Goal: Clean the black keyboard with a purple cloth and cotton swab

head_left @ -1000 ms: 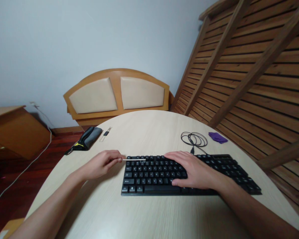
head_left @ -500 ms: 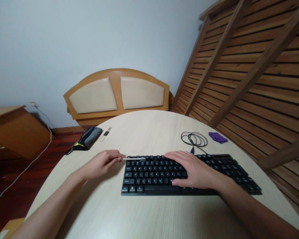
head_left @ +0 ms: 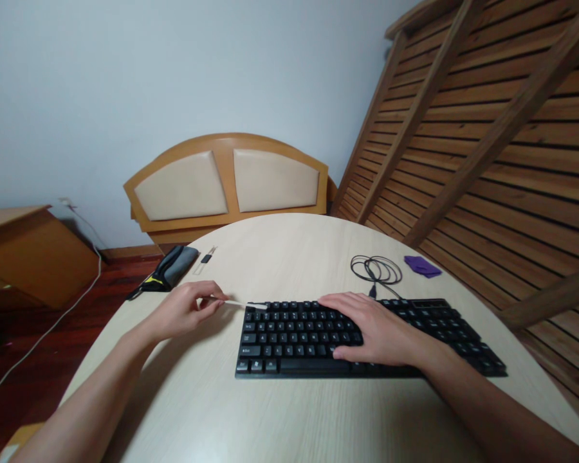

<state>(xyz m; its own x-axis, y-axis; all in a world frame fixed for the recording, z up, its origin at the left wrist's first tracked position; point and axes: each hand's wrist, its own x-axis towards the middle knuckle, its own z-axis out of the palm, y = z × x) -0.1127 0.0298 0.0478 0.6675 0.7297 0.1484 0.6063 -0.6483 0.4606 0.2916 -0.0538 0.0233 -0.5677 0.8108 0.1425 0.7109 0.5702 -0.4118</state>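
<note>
A black keyboard (head_left: 299, 337) lies across the round pale table (head_left: 280, 257). My left hand (head_left: 183, 310) is closed in a pinch on a thin white stick (head_left: 244, 304), whose tip touches the keyboard's top left corner. My right hand (head_left: 374, 328) lies flat on the keys at the middle of the keyboard, fingers stretched out.
The keyboard's coiled black cable (head_left: 376, 269) and a purple cloth (head_left: 422, 265) lie behind it on the right. A grey pouch (head_left: 171, 267) and a small clear strip (head_left: 205, 258) sit at the far left edge. A wooden headboard (head_left: 226, 180) and slatted frame (head_left: 487, 135) stand behind.
My left hand has drawn back to the left, sliding the stick's tip along the keyboard's top row to its left corner. My right hand has stayed put.
</note>
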